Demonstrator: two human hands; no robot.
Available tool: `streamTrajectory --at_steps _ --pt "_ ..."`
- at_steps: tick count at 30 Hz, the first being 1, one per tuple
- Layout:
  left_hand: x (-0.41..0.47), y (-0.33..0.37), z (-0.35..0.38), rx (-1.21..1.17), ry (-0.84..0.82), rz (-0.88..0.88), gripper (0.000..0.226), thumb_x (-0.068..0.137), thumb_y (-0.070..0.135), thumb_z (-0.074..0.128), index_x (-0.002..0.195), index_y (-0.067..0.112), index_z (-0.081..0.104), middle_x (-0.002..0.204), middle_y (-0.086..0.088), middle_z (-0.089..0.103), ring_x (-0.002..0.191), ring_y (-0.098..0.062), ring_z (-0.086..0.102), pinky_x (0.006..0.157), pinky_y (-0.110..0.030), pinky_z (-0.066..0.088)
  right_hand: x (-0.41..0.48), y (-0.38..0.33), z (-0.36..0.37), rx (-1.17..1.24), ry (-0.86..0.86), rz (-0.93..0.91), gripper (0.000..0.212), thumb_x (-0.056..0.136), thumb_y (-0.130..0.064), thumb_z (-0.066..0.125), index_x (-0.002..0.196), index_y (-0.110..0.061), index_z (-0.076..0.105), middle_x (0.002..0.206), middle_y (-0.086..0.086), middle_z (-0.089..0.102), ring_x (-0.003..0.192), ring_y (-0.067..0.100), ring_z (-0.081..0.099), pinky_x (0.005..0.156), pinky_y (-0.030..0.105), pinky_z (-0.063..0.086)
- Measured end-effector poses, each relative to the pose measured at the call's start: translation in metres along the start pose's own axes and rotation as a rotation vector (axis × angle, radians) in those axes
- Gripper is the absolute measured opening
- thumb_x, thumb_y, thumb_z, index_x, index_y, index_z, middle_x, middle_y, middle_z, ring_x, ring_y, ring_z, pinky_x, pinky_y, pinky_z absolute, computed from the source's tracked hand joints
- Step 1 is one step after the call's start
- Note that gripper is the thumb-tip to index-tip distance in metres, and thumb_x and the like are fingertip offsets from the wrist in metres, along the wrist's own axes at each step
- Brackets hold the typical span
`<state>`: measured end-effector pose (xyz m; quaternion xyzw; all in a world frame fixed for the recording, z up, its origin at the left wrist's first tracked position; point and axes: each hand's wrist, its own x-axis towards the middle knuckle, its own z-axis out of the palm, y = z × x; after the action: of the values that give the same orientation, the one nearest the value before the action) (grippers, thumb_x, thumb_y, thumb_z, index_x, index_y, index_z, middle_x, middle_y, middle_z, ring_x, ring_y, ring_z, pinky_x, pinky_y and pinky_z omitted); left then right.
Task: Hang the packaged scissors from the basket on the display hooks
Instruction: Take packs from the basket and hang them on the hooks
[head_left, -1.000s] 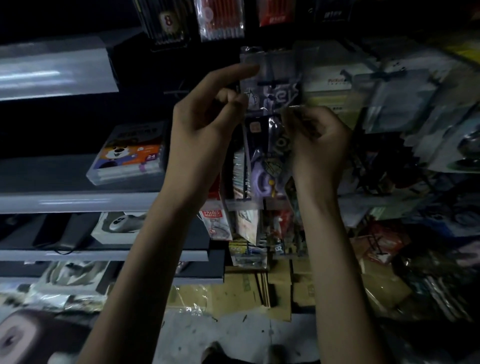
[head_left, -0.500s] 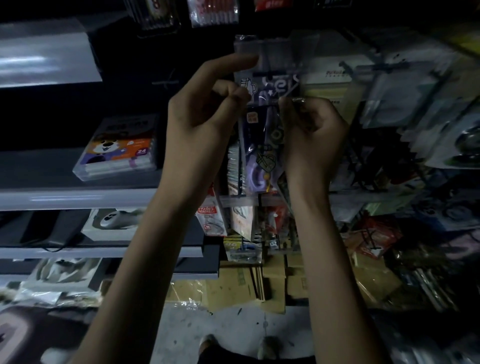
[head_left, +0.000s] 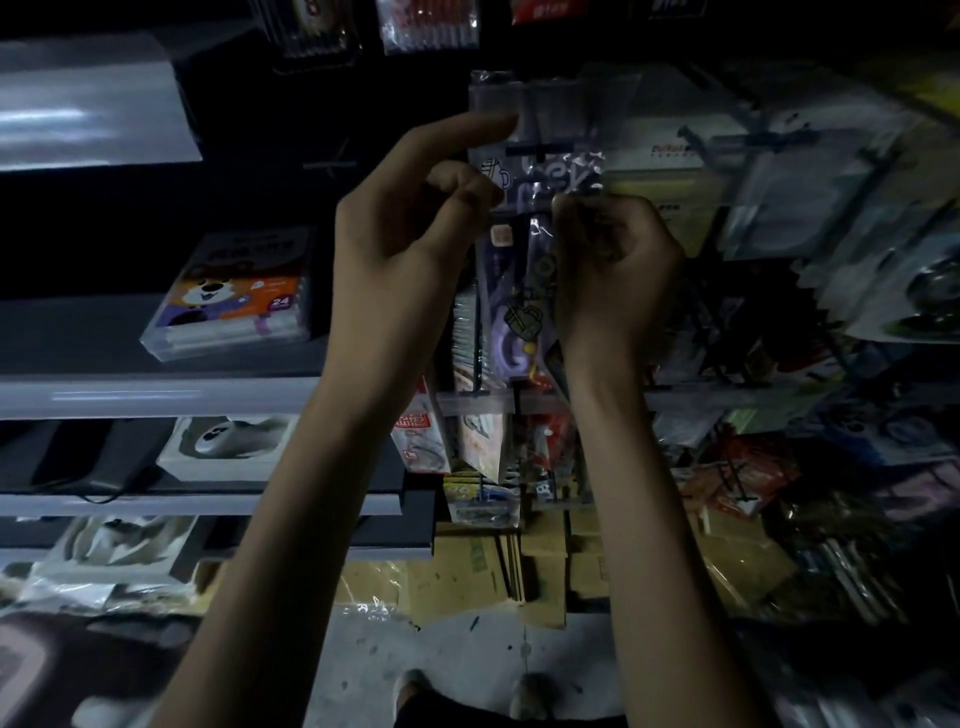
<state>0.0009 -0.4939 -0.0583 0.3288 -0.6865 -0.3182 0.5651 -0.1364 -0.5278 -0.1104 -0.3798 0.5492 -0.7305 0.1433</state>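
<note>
Blurred, dim hanging packets (head_left: 810, 208) at right; print on scissors pack (head_left: 511, 332) perhaps unreadable.

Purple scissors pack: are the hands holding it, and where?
Yes. The left hand pinches the packaged scissors at its upper left edge; the right hand grips its upper right edge.

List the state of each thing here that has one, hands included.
packaged scissors, upright, held near its top by both hands; whether it is on a hook cannot be told.
left hand, pinches the package's upper left edge, forefinger straight.
right hand, fingers curled round the package's upper right edge.
display hook, dark tip showing at the package's header.
marker box, lying flat on the left shelf.
</note>
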Motion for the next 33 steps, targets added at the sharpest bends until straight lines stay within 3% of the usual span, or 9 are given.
streamTrajectory --at_steps 5,8,12,14,18,22,25,29,33 --pt "-0.006 -0.005 0.004 -0.035 0.04 -0.001 0.029 0.106 0.003 0.054 0.128 0.014 0.068 0.088 -0.019 0.056 0.077 -0.035 0.05 0.074 -0.034 0.043 -0.001 0.002 -0.003 -0.031 -0.033 0.004 0.01 0.091 -0.036 0.078 0.088 -0.031 0.068 0.081 -0.015 0.072 0.078 -0.003 0.068 0.062 0.013 0.045" --pt "-0.016 -0.013 0.004 0.0 0.094 -0.01 0.026 0.106 0.006 0.054 0.119 0.021 0.07 0.094 -0.017 0.063 0.079 -0.035 0.055 0.072 -0.035 0.044 0.001 0.002 -0.005 0.01 -0.077 0.008 0.01 0.092 -0.03 0.076 0.087 -0.031 0.068 0.077 -0.015 0.07 0.072 -0.006 0.064 0.062 0.013 0.044" --pt "-0.03 -0.04 0.005 0.046 0.175 -0.088 0.024 0.106 0.008 0.057 0.115 0.026 0.071 0.105 0.003 0.072 0.085 -0.009 0.065 0.07 -0.023 0.05 0.007 0.005 -0.012 0.092 -0.197 0.071 0.015 0.094 -0.029 0.075 0.1 -0.015 0.075 0.082 -0.004 0.071 0.075 0.005 0.065 0.065 0.019 0.048" --pt "-0.033 -0.058 0.008 0.042 0.22 -0.152 0.021 0.105 0.014 0.062 0.122 0.023 0.071 0.107 -0.002 0.071 0.09 -0.011 0.066 0.075 -0.023 0.051 0.009 0.005 -0.015 0.134 -0.243 0.108 0.008 0.094 -0.026 0.075 0.098 -0.019 0.074 0.083 -0.002 0.07 0.075 0.009 0.062 0.066 0.024 0.047" --pt "-0.034 -0.077 0.018 -0.07 0.196 -0.321 0.042 0.097 0.03 0.074 0.137 0.022 0.065 0.115 -0.002 0.074 0.108 -0.014 0.072 0.091 -0.026 0.059 0.011 0.003 -0.018 0.136 -0.274 0.119 0.006 0.096 -0.021 0.073 0.092 -0.026 0.075 0.083 -0.007 0.073 0.078 0.009 0.066 0.068 0.025 0.05" --pt "-0.035 -0.081 0.028 -0.121 0.182 -0.348 0.024 0.095 0.014 0.076 0.117 0.024 0.073 0.101 0.003 0.08 0.094 -0.011 0.076 0.075 -0.022 0.058 0.011 0.002 -0.021 0.093 -0.305 0.116 0.007 0.096 -0.025 0.073 0.092 -0.03 0.074 0.081 -0.013 0.074 0.078 0.004 0.068 0.071 0.026 0.052" --pt "-0.035 -0.084 0.03 -0.124 0.191 -0.295 0.015 0.096 0.008 0.074 0.103 0.022 0.075 0.09 -0.001 0.079 0.082 -0.015 0.075 0.07 -0.025 0.057 0.008 0.008 -0.03 -0.018 -0.338 0.098 0.009 0.094 -0.036 0.075 0.103 -0.034 0.074 0.089 -0.014 0.076 0.085 0.003 0.071 0.072 0.031 0.056" --pt "-0.036 -0.083 0.035 -0.092 0.211 -0.276 0.021 0.094 0.004 0.074 0.104 0.023 0.072 0.091 0.013 0.079 0.083 0.0 0.074 0.071 -0.012 0.053 -0.003 0.015 -0.047 -0.313 -0.384 0.061 0.019 0.094 -0.046 0.07 0.111 -0.041 0.068 0.1 -0.022 0.071 0.088 -0.002 0.068 0.07 0.027 0.056" --pt "-0.038 -0.09 0.039 -0.079 0.231 -0.254 0.013 0.095 0.003 0.073 0.105 0.011 0.069 0.087 0.013 0.077 0.079 0.001 0.072 0.069 -0.012 0.051 -0.016 0.02 -0.055 -0.525 -0.38 0.027 0.026 0.097 -0.049 0.063 0.122 -0.043 0.062 0.098 -0.027 0.062 0.079 -0.012 0.057 0.061 0.016 0.044"
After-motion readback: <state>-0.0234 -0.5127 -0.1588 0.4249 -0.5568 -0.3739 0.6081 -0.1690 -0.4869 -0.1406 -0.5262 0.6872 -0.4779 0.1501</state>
